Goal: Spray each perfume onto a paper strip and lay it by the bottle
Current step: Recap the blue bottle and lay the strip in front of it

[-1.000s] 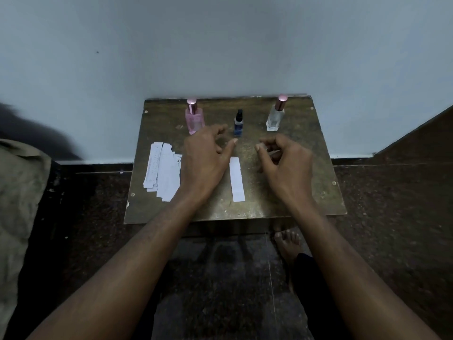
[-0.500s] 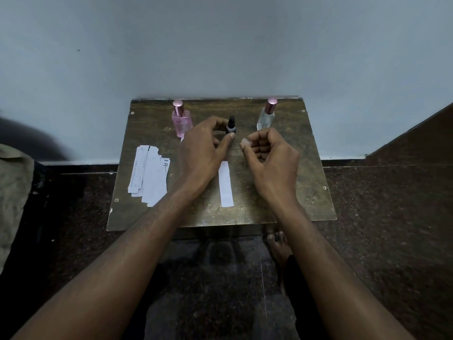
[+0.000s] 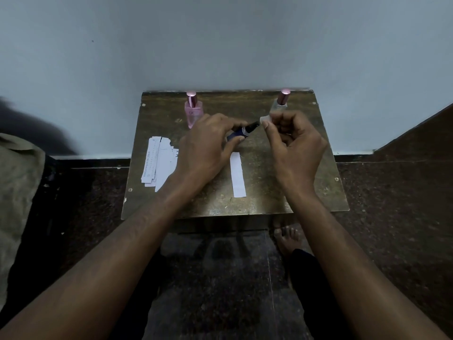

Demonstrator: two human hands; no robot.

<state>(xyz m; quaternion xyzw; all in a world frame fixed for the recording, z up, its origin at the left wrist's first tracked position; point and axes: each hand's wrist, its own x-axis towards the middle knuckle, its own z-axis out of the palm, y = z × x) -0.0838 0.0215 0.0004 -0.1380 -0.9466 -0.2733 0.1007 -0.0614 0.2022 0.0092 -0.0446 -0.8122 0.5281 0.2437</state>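
One head view looks steeply down, close over the table (image 3: 220, 207).

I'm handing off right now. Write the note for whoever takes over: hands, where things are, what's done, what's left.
Left hand: holds the small blue bottle tilted, nozzle toward the right hand.
Right hand: fingertips pinch a small clear piece, apparently the cap, just off the nozzle.
Table: pink bottle at back left, clear bottle at back right, both capped. One strip lies in the middle; spare strips stacked at left.
Done: whether any strip is sprayed cannot be told.
Left: spray the blue onto a strip, lay it by the bottle; no strips lie by pink or clear yet.
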